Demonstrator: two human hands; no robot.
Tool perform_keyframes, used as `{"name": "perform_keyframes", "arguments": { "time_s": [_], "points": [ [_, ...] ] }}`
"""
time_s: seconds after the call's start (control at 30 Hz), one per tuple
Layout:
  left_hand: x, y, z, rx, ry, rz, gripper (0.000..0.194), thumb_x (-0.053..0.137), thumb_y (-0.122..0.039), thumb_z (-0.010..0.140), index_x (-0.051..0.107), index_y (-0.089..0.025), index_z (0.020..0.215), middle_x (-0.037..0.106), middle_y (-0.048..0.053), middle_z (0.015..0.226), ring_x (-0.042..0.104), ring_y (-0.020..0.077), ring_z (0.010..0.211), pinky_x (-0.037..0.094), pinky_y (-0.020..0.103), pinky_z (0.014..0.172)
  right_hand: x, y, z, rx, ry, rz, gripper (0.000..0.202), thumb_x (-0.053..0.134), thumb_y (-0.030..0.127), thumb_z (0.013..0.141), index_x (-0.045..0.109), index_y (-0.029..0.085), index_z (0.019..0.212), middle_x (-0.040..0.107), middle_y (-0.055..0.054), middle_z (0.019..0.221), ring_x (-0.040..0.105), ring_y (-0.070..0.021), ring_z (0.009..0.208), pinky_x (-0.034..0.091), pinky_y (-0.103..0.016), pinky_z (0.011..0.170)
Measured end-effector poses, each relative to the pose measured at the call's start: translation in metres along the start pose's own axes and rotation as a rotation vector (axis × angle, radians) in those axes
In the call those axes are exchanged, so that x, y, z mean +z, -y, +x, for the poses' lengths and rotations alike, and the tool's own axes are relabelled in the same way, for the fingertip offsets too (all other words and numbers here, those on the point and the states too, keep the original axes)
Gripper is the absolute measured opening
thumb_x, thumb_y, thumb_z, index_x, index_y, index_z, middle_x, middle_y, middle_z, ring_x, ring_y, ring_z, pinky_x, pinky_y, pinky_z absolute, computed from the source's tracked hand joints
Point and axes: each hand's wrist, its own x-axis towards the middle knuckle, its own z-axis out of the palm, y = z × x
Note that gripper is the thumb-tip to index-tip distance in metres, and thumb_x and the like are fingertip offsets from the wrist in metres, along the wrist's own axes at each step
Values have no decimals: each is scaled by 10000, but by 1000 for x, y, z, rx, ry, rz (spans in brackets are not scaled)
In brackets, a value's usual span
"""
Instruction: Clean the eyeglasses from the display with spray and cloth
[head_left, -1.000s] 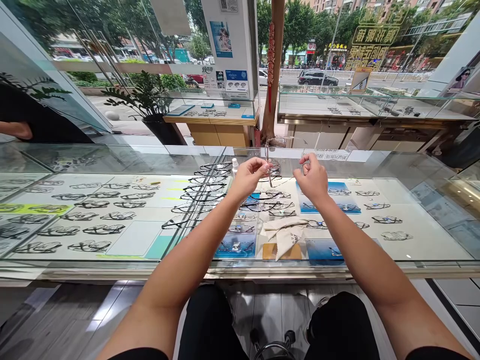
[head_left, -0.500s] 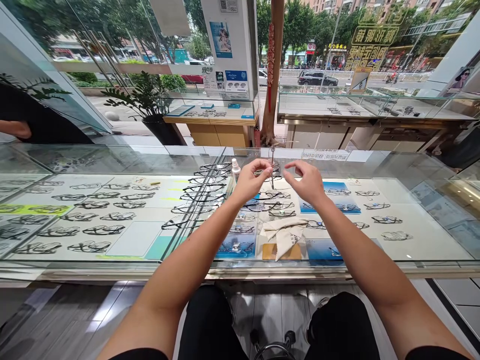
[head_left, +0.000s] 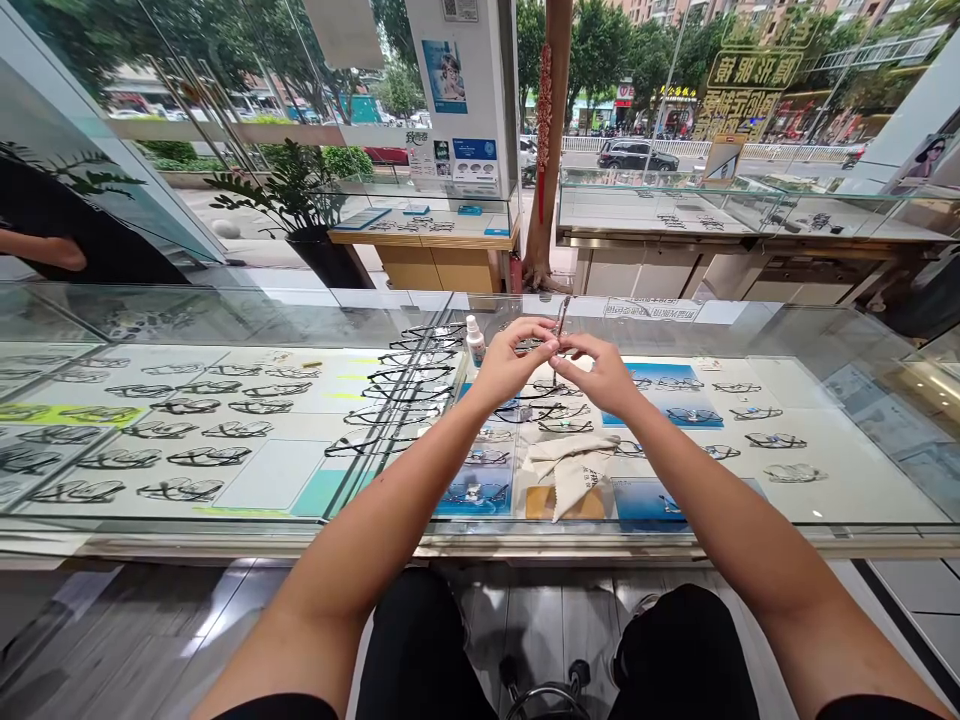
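Glasses [head_left: 562,314] are showing as a thin, dark, nearly upright shape at the fingertips, above the glass worktop [head_left: 847,400]. The left hand [head_left: 511,366] is holding them in a narrow grip, thumb and fingertips coming together. The right hand [head_left: 598,374] is meeting it from the right, its grip also narrow and its fingertips reaching the same spot; whether they are pinching the glasses, I cannot tell. One slim end is rising beyond the fingers and another is dropping below them, while the fingers are hiding the middle. The lenses are not reading clearly.

Just left of the left hand, a small white bottle [head_left: 475,342] is standing upright. Farther left, a row of dark frames [head_left: 409,377] is running from near to far. On the near side of the hands, a pale cloth [head_left: 576,474] is lying crumpled, partly covering a tan piece [head_left: 538,502]. Around it, more eyewear and blue cards [head_left: 694,412] are lying, and the forearms are crossing over parts of the display. Many more pairs [head_left: 208,457] are filling the left side in rows.

Beyond the worktop, a potted plant [head_left: 300,200] is standing at the far left, near a wooden-based showcase [head_left: 439,268]. At the left edge, another person's forearm [head_left: 45,248] is showing.
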Motion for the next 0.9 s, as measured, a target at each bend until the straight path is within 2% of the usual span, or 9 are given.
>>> {"name": "perform_keyframes", "arguments": {
  "time_s": [0.1,0.17,0.23,0.3,0.37,0.5,0.67,0.8,0.9],
  "points": [
    [-3,-9,-2,78,-91,182,258,711,-466,1008,760,-214,976,732,142,1336,679,310,1295,600,425,1000,-1,-1,0,-2,-12,-4,336,739,480,967,841,244,1184,851,-102,1182,741,-277,1116,574,-428,950],
    [-9,-13,-1,144,-280,399,159,674,-345,1011,726,-219,1094,718,143,1343,640,324,1341,533,495,1154,-2,-3,1,-2,-23,-8,317,730,455,971,841,245,1181,848,-101,1204,744,-278,1118,570,-434,960],
    [-17,-14,0,111,-487,626,312,661,-247,971,665,-216,1281,670,163,1434,573,357,1425,428,552,1270,-3,-5,1,-3,-47,-9,277,717,433,977,842,245,1138,844,-97,1210,745,-276,1102,566,-437,961],
    [-25,-13,2,-25,-597,792,542,659,-206,931,561,-201,1464,603,196,1549,509,397,1495,376,587,1298,-6,-7,2,0,-81,-4,246,707,421,981,838,245,1092,839,-92,1206,743,-275,1095,567,-436,959],
    [-30,-9,4,-182,-590,889,690,666,-214,921,458,-184,1578,590,222,1584,501,427,1508,369,611,1283,-9,-9,3,10,-111,1,235,703,421,983,832,248,1076,835,-87,1209,740,-275,1103,570,-434,958],
    [-34,0,7,-434,-454,996,816,692,-280,944,337,-98,1656,687,266,1475,581,455,1453,377,618,1252,-12,-12,6,25,-137,-6,248,709,448,983,828,253,1081,830,-87,1217,735,-283,1109,565,-437,952],
    [-37,10,9,-604,-300,1068,653,675,-199,956,428,-80,1549,732,300,1396,635,450,1443,421,573,1204,-12,-12,6,35,-139,20,250,691,439,986,828,250,1075,829,-89,1217,729,-279,1111,563,-429,945],
    [-40,14,11,-590,-320,948,414,609,-179,1007,502,-130,1405,761,264,1271,691,452,1355,432,596,1183,-12,-11,6,44,-144,51,241,697,445,977,827,255,1050,830,-84,1214,727,-275,1114,563,-423,944],
    [-41,17,15,-356,-348,568,313,561,-247,1073,487,-202,1374,743,165,1206,740,354,1235,496,520,1139,-13,-11,7,74,-150,100,250,708,461,966,824,254,1045,826,-80,1222,727,-270,1100,562,-423,946]
  ]
}}
